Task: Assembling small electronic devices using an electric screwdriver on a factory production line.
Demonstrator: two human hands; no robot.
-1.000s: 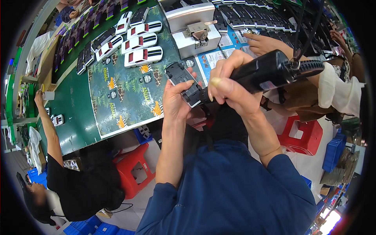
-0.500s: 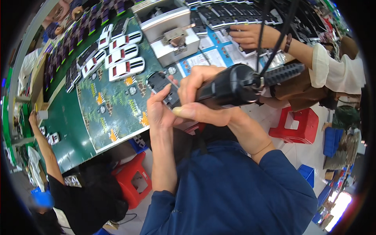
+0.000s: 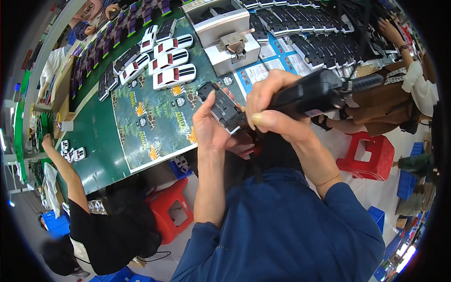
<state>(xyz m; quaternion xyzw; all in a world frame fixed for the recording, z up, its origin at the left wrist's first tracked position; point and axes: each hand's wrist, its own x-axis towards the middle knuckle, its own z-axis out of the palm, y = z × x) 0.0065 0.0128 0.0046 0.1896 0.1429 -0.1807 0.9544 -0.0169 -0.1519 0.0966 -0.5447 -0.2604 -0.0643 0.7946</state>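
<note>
A toy car (image 3: 221, 109) lies upside down in my left hand (image 3: 206, 129), its black underside facing up and a pale edge of its body showing. My left fingers and thumb grip it along the sides. My right hand (image 3: 277, 113) is wrapped round a black powered screwdriver (image 3: 310, 94), held slantwise with its cord end toward the upper right. The screwdriver's tip is hidden by my right fingers, close to the near end of the car, so I cannot tell whether it touches. Several white toy cars (image 3: 174, 76) with dark stripes stand on the patterned mat (image 3: 164, 124) left of my hands.
A grey metal box with a bracket (image 3: 237, 44) stands beyond my hands. Rows of upturned black-based cars (image 3: 310, 47) fill the far right, and purple-and-black toys (image 3: 105, 40) line the far left. Co-workers sit on both sides. Red stools (image 3: 369, 157) stand on the floor.
The whole view has shifted, moving the table rightward and down. More of the toy car's underside shows between my hands. The right co-worker's hand has left the car rows and moved farther right.
</note>
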